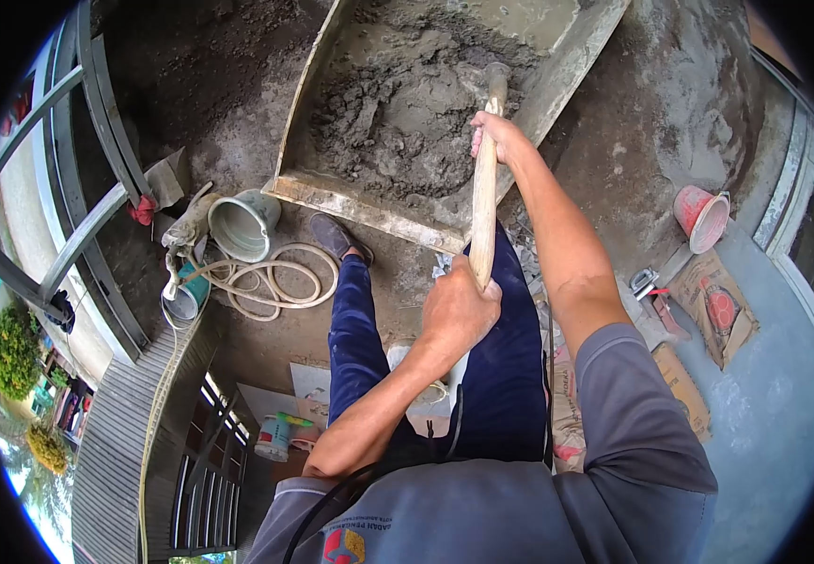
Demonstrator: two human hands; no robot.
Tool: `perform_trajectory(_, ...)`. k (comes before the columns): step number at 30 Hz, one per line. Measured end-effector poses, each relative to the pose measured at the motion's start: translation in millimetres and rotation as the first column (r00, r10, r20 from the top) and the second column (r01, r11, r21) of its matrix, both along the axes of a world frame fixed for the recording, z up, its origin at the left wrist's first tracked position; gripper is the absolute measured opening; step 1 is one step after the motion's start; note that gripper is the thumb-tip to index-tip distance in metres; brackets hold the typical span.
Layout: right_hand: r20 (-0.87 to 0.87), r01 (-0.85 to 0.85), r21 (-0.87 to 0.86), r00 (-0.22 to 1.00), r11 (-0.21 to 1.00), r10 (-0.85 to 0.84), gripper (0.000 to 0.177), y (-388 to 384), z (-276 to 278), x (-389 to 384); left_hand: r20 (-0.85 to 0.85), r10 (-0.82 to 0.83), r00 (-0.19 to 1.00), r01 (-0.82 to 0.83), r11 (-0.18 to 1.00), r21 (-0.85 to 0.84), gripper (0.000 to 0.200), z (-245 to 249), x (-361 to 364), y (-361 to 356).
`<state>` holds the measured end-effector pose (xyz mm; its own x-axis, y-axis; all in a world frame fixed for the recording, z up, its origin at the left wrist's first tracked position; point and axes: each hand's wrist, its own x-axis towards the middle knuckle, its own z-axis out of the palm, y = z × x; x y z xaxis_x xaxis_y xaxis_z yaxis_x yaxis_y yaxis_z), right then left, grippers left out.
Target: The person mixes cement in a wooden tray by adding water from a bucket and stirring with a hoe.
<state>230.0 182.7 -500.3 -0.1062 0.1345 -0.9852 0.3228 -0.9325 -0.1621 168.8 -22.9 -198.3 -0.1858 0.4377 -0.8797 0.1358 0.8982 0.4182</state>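
A long wooden handle (484, 202) runs up from my body to a tool head (498, 71) partly sunk in wet grey mortar (398, 113). My left hand (461, 308) is wrapped round the handle's lower end. Farther up, my right hand (494, 137) grips the same handle near the tool head. The mortar lies in a wooden mixing trough (369, 209), whose near edge is just in front of my feet. Watery slurry shows at the trough's far side.
Left of my shoe (332, 235) are a grey bucket (240, 227), a coiled hose (280, 282) and a teal bucket (186, 296). A red bucket (703, 218) and paper sacks (713, 310) lie at the right. Metal framing (97, 122) stands at the far left.
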Motion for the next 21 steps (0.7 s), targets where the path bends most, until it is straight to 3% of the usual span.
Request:
perform_trajectory(4,-0.02,0.132,0.033,0.991,0.991,-0.132,0.017,-21,42,-4,0.047,-0.054,0.997,0.054,0.999,-0.006,0.036,38,-34,-29)
perform_trajectory(7,0.03,0.259,0.152,0.963,0.954,-0.266,0.019,-79,115,-29,0.052,-0.119,0.992,0.116,0.992,0.054,0.033,45,-73,-128)
perform_trajectory(9,0.014,0.34,0.229,0.936,0.912,-0.352,0.019,-142,149,-57,-0.059,-0.19,0.98,0.188,0.982,-0.035,0.033,9,-101,-218)
perform_trajectory(11,-0.034,0.391,0.243,0.918,0.888,-0.395,0.018,-206,142,-77,-0.181,-0.126,0.975,0.107,0.988,-0.115,0.034,-64,-114,-305)
perform_trajectory(12,-0.058,0.397,0.244,0.917,0.885,-0.396,0.018,-230,132,-82,-0.252,-0.098,0.963,0.064,0.988,-0.137,0.032,-87,-117,-321)
perform_trajectory(14,-0.117,0.365,0.339,0.931,0.867,-0.346,0.014,-251,133,-93,-0.226,-0.098,0.969,0.063,0.985,-0.159,0.028,-111,-119,-338)
perform_trajectory(18,-0.154,0.314,0.442,0.95,0.84,-0.273,0.009,-247,208,-97,-0.203,-0.087,0.975,0.09,0.996,0.01,0.026,-91,-110,-351)
perform_trajectory(20,-0.216,0.322,0.365,0.942,0.873,-0.257,0.009,-237,244,-95,-0.229,-0.16,0.96,0.182,0.98,0.082,0.024,-25,-111,-350)
perform_trajectory(21,-0.21,0.344,0.298,0.934,0.89,-0.291,0.012,-235,255,-93,-0.109,-0.054,0.993,0.055,0.998,0.006,0.023,17,-111,-344)
